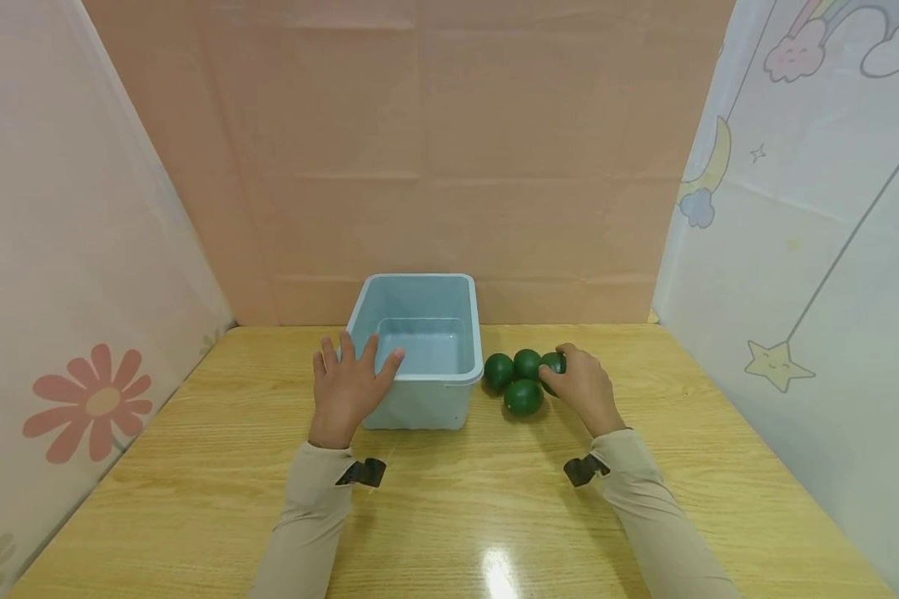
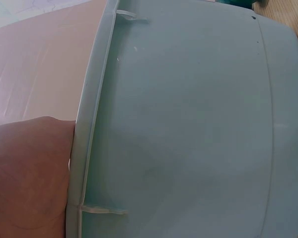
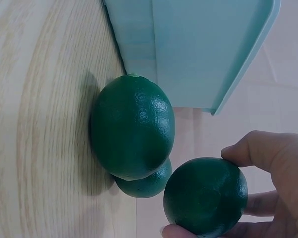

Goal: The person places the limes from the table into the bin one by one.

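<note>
- Count: 4 green fruits (image 1: 523, 398), 1 light-blue bin (image 1: 417, 405).
- Fruits: dark green, glossy, rounded; bunched on desk (image 1: 434, 516) at bin's 3–4 o'clock.
- Right hand (image 1: 583, 387): fingers pinch the fruit at bunch's 3 o'clock; can't tell if it's lifted.
- Left hand (image 1: 350, 389): fingers spread at bin rim, 7 o'clock.
- Pinched fruit partly covered in head view; left wrist view crops the hand.

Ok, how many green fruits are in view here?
4: left one beside the blue bin, middle one just right of that, front one nearer than both, held one in the right hand. The bin could hide others.
</note>
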`<state>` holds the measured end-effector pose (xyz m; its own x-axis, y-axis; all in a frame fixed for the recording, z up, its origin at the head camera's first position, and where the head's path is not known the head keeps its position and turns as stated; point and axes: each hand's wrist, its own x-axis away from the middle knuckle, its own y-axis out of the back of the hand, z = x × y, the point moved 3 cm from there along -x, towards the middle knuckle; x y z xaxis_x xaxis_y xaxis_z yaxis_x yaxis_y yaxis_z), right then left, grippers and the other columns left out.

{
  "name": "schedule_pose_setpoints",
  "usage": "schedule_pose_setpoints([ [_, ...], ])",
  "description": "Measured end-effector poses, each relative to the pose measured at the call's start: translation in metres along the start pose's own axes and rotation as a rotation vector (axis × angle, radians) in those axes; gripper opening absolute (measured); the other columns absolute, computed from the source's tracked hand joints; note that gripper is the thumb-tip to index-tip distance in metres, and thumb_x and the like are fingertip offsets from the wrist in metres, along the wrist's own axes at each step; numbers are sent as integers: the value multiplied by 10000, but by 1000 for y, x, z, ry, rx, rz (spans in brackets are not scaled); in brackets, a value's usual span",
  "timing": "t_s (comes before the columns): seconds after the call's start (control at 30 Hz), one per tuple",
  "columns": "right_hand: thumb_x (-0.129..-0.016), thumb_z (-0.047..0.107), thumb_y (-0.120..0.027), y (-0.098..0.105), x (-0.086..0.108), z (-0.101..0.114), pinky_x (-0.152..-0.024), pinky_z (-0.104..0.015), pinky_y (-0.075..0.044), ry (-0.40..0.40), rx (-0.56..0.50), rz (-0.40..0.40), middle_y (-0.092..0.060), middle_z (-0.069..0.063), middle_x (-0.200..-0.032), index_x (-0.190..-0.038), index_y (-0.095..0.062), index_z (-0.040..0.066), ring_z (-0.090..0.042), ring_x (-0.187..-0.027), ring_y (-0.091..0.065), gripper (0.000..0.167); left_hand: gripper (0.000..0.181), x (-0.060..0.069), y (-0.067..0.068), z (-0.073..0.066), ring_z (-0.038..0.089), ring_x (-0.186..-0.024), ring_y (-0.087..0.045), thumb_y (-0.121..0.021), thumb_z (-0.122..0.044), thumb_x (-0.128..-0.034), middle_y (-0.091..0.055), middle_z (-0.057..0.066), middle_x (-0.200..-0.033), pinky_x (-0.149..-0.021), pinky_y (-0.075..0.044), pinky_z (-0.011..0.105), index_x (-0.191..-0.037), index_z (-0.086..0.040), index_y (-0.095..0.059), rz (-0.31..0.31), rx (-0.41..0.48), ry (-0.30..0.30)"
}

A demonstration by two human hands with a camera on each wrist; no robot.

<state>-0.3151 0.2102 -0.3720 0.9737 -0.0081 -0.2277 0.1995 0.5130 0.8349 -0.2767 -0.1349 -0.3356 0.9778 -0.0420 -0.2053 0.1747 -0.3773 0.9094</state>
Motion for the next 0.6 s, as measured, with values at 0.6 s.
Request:
schedule_pose_setpoints([
  [0.6,-936,295,-591,2,0,1,-660,-445,-562,15,1,-15,-617,-327,-1215,-1356,-517,-103,-337,-858,-656,583,728,0,1,-1,604,-1440,-47,-355,-596,-1034,-163,381,-1568,-1141,-74,700,-1554,-88,-373,-6,-4,-5],
])
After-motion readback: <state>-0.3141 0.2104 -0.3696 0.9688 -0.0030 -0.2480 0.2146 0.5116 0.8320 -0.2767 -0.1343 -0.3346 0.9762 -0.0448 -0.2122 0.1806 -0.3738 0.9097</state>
